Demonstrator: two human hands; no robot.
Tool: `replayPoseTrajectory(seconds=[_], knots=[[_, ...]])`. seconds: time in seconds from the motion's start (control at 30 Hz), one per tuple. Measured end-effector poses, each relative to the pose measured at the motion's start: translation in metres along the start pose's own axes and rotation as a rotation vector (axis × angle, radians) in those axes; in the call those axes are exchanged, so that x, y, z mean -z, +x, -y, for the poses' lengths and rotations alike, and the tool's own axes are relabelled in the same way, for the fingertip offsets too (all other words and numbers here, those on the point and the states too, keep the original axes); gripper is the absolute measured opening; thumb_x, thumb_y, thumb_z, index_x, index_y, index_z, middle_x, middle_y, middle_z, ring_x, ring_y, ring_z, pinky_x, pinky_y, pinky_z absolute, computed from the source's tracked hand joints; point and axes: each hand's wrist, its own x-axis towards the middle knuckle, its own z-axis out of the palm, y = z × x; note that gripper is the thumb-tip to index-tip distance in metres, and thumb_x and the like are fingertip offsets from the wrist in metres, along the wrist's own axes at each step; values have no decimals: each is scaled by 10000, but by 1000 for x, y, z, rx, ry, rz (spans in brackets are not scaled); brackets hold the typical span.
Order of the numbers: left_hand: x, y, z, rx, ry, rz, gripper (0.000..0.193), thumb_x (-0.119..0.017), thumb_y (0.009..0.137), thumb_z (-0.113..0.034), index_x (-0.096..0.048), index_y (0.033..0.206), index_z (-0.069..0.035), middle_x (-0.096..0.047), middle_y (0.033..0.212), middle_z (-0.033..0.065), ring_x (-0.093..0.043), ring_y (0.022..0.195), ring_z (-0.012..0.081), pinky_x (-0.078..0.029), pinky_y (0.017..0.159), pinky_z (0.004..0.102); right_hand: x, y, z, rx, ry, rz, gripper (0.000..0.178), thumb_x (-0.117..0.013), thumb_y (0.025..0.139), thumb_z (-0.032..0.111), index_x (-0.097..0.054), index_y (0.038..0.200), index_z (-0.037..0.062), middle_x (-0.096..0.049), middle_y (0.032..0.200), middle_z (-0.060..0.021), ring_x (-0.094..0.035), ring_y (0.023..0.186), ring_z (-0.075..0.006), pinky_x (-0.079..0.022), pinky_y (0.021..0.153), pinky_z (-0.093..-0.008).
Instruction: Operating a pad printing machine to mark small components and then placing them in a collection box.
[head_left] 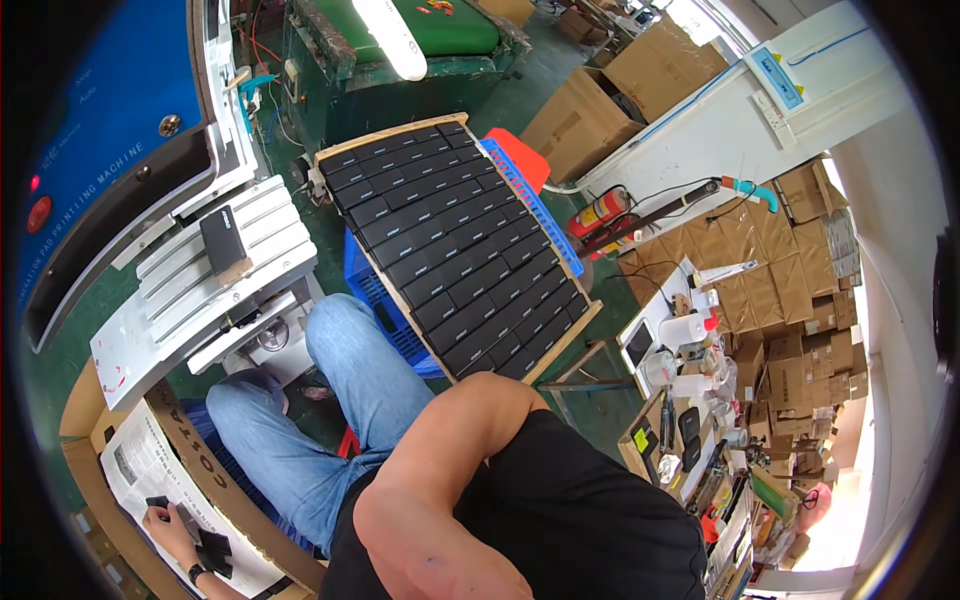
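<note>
Apparently the left hand (170, 530), in the frame's lower left, was pinching a small black piece (157, 502) at its fingertips, over the open carton (200, 460); a second black piece (214, 552) lay just right of the wrist. Well up-frame from that hand, a flat black box (222, 240) sat on the ridged platform (284, 236), long axis near vertical. The right hand was out of view, its state untellable; the left palm was hidden.

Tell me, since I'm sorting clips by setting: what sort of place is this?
Probably a small factory or workshop: a big blue machine, a wood-edged tray of packed black pieces, and stacked cardboard boxes.
</note>
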Motion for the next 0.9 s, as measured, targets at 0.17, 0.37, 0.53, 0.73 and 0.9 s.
replayPoseTrajectory(seconds=[0.17,0.37,0.53,0.73,0.9], knots=[[1,0,-3,-22,8,-12,221,-727,995,-148,-586,893,-12,-569,967,138,-544,865,307,-498,851,398,-2,1,2,12,-42,-22,295,-635,963,-145,-688,705,-12,-774,977,-154,-815,863,-251,-611,999,-250],[-5,0,1,-20,5,-15,225,-721,997,-143,-570,890,-13,-565,989,138,-545,883,310,-496,872,401,-5,3,12,35,-69,10,294,-630,964,-138,-696,707,-12,-779,932,-145,-811,864,-239,-591,1032,-253],[-5,3,-1,5,3,3,233,-717,994,-131,-551,879,-16,-560,1006,139,-544,905,315,-493,898,406,-4,0,25,33,-80,70,285,-612,978,-115,-720,733,-17,-780,825,-125,-800,873,-211,-542,1112,-259],[-1,2,0,14,6,16,234,-719,996,-134,-554,878,-16,-560,1011,139,-547,910,316,-494,904,407,0,3,15,93,-58,104,272,-608,952,-111,-736,734,-9,-781,780,-113,-787,873,-202,-517,1147,-253],[0,-1,2,13,5,13,237,-720,998,-138,-557,877,-17,-561,1016,140,-548,914,317,-494,909,406,7,13,-9,198,-9,133,258,-614,900,-118,-746,719,8,-782,776,-107,-772,868,-204,-508,1151,-241]])
